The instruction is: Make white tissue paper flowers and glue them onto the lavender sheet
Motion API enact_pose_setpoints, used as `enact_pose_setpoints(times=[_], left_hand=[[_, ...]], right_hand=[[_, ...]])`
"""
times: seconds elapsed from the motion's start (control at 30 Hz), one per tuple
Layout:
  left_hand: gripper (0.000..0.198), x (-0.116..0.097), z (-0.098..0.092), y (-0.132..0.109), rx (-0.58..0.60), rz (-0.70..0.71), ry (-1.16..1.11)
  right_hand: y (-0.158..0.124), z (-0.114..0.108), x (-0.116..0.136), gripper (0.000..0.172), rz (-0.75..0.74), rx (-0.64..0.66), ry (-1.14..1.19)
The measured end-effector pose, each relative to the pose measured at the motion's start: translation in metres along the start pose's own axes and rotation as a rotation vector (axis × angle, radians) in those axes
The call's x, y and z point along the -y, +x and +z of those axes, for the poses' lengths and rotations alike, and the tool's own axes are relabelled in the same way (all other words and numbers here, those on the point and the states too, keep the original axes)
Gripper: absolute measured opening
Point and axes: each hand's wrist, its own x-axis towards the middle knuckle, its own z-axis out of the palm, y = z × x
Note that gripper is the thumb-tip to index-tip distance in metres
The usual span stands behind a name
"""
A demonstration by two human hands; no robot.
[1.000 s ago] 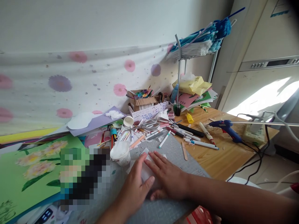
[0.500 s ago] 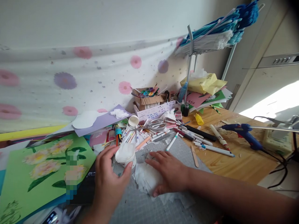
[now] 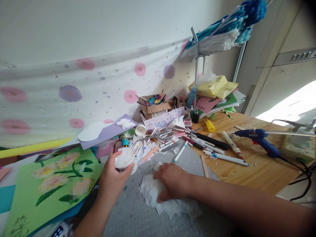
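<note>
In the head view, our left hand point(image 3: 112, 176) curls around a white paper cup point(image 3: 125, 158) near the gray mat's point(image 3: 133, 210) far edge. Our right hand point(image 3: 172, 181), thumb and bent fingers apart, rests on white tissue-paper pieces point(image 3: 150, 192) heaped mid-mat; a white-and-green marker point(image 3: 181, 151) lies beyond.

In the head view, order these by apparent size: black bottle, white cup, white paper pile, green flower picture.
Green flower picture
White paper pile, partly covered by the right hand
White cup, partly hidden by the left hand
Black bottle
</note>
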Motion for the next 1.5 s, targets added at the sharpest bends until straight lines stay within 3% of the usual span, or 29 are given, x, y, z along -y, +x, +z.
enact_pose_setpoints(times=[0.2,0.5,0.63,0.8,0.93,1.03,1.27,1.5], left_hand=[[0.051,-0.011,0.017,0.031,0.038,0.069,0.046],[0.048,-0.017,0.049,0.041,0.074,0.098,-0.045],[0.056,-0.008,0.045,0.046,0.108,0.077,-0.160],[0.053,0.022,0.021,0.052,0.071,-0.021,-0.240],[0.031,0.039,0.004,0.045,0.138,-0.046,-0.156],[0.018,0.035,-0.002,0.031,0.244,-0.004,-0.085],[0.016,0.012,-0.005,-0.001,0.242,0.089,-0.018],[0.014,0.001,0.005,-0.017,0.268,0.213,-0.010]], right_hand=[[-0.001,0.000,0.001,0.055,0.004,0.006,0.010],[-0.001,0.000,0.000,0.052,-0.010,0.005,0.022],[-0.001,-0.002,0.001,0.043,-0.024,0.010,0.024],[-0.003,-0.003,0.001,0.031,-0.047,0.014,0.033],[-0.005,-0.004,0.002,0.024,-0.067,0.009,0.041],[-0.006,-0.005,0.002,0.019,-0.077,0.006,0.045],[0.003,-0.024,-0.020,0.017,0.066,-0.057,0.026],[0.052,-0.029,-0.052,0.025,0.259,-0.101,-0.057]])
